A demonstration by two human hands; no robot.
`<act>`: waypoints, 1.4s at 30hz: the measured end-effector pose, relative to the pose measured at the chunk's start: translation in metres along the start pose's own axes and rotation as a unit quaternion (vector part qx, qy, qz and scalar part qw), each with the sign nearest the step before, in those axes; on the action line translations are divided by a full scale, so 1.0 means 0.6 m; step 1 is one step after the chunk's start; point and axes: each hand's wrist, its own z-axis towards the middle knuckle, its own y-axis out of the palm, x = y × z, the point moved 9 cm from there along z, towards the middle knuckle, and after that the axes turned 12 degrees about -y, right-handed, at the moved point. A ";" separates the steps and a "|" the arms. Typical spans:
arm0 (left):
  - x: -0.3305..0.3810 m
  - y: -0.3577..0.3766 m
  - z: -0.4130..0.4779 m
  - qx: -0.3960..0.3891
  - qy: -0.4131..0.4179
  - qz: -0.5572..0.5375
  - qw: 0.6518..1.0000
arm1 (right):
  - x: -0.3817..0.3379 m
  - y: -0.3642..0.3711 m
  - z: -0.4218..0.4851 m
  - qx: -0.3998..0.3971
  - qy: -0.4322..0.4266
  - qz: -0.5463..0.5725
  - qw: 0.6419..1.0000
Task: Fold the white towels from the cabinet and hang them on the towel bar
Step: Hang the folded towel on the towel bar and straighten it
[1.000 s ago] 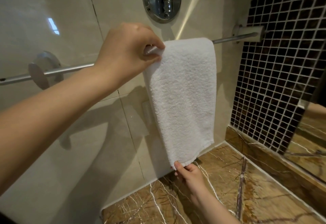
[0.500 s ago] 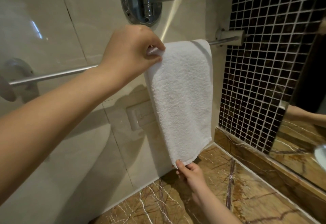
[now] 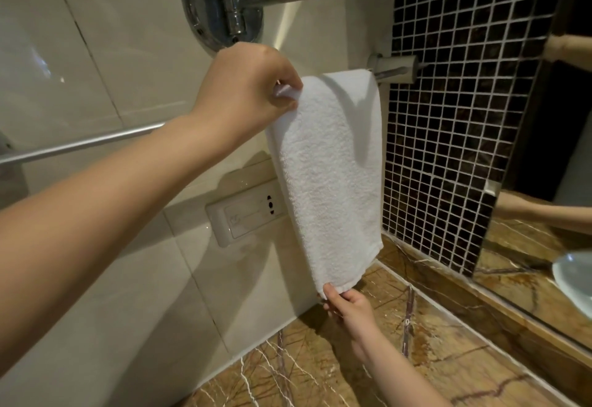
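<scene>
White terry towel (image 3: 330, 176) on chrome bar (image 3: 86, 144), top in left hand (image 3: 243, 93) pinch, hem in right hand (image 3: 349, 310).

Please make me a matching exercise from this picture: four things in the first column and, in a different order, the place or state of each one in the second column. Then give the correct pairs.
Column one
1. towel
2. left hand
3. right hand
4. wall socket

Column two
A. pinches the towel's bottom edge
B. hangs over the towel bar
C. set in the pale wall, at the towel's left edge
D. pinches the towel's top left corner

Right pairs: 1-B, 2-D, 3-A, 4-C
</scene>
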 end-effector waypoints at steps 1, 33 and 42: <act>0.003 0.003 0.002 0.000 0.003 0.000 1.000 | -0.002 -0.003 0.003 0.003 0.000 0.000 1.000; 0.070 0.083 0.065 0.017 0.061 0.027 0.998 | -0.048 -0.091 0.126 0.027 -0.090 -0.005 0.996; 0.072 0.093 0.073 -0.008 0.045 0.005 0.999 | -0.049 -0.097 0.140 0.036 -0.090 -0.003 0.995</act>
